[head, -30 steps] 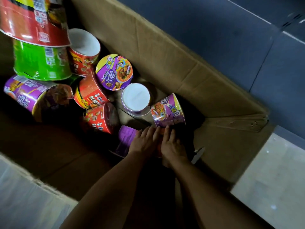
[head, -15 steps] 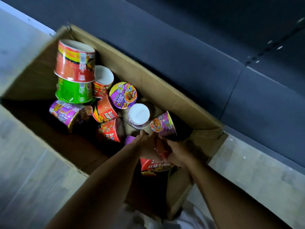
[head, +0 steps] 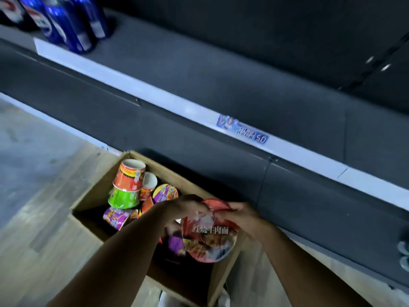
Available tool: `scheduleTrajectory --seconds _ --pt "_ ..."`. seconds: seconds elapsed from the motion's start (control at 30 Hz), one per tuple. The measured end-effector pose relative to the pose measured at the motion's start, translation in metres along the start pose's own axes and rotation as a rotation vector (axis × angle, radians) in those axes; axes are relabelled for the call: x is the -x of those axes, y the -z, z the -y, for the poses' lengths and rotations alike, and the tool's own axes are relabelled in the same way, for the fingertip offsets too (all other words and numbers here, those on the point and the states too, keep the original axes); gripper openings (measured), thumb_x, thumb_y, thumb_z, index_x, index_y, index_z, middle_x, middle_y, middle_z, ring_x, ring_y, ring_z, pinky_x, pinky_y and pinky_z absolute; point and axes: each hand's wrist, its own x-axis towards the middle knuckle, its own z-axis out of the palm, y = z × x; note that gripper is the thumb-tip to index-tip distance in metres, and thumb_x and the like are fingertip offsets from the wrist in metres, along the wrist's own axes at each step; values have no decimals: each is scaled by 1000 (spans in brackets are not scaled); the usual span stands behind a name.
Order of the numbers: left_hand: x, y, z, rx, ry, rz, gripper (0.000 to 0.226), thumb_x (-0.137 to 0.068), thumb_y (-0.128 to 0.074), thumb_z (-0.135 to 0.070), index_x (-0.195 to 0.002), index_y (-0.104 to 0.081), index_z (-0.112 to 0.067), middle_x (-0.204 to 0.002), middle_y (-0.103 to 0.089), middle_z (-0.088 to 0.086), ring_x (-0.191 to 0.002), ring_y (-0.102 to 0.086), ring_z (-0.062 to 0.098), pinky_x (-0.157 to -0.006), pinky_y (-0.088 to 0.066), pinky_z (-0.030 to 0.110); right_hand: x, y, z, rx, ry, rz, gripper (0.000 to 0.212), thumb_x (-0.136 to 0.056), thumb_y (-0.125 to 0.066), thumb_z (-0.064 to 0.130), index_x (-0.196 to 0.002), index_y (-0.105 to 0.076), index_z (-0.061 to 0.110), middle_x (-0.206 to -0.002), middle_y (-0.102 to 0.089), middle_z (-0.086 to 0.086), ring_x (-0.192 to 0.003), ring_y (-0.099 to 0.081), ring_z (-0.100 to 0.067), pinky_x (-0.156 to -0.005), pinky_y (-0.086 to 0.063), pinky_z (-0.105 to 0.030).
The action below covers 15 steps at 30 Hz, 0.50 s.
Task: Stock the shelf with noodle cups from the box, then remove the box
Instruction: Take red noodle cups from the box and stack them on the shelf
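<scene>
**Near**
- Left grip (head: 184, 207), bare hand: fingers curled over the upper left rim of the red noodle bowl (head: 210, 239), clasping it.
- Right grip (head: 242, 217), bare hand: fingers curled over the upper right rim of the same bowl, clasping it.
- Red noodle bowl: one, carried between both grips above the near right part of the box, tilted so its printed lid faces the camera.
- Purple cup (head: 176, 240): just beside the bowl, under the left wrist. It is blurred, and whether it is held or lies in the box cannot be told.

**Middle**
- Cardboard box (head: 97, 189): open, standing on the wood-pattern floor (head: 39, 229) against the base of the shelving.
- Contents at the far left end of the box:
  - an orange-red cup (head: 129, 176), base up, stacked on a green cup (head: 124, 198)
  - a purple cup on its side (head: 115, 217) below them
  - a small cup with a white base (head: 150, 185)
  - a purple-lidded cup (head: 166, 192), lid toward the camera
  - all of these touch or crowd one another

**Far**
- Dark shelf (head: 199, 63): its front edge carries a white price strip (head: 141, 90) with one blue label (head: 243, 132).
- Blue cans (head: 68, 27): a group standing at the far left end of the shelf.
</scene>
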Motion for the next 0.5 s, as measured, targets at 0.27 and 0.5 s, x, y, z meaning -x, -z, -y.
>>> scheduleTrajectory --seconds 0.27,0.5 --pt "99 17 -80 57 -38 20 59 -69 -72 -48 -117 -61 -16 -111 -70 11 -104 -65 29 -90 -52 43 86 19 103 -186 62 -134 48 -74 -78 28 -114 -65 6 -95 -72 -18 -85 -71 -31 -81 -57 -44" --pt "168 25 -148 106 -110 63 47 -79 -69 -34 -118 -57 -11 -109 -70 17 -104 -65 35 -95 -47 57 159 40 180 -187 149 -176 38 -85 -68 33 -116 -64 11 -102 -72 -14 -90 -70 -26 -77 -56 -36"
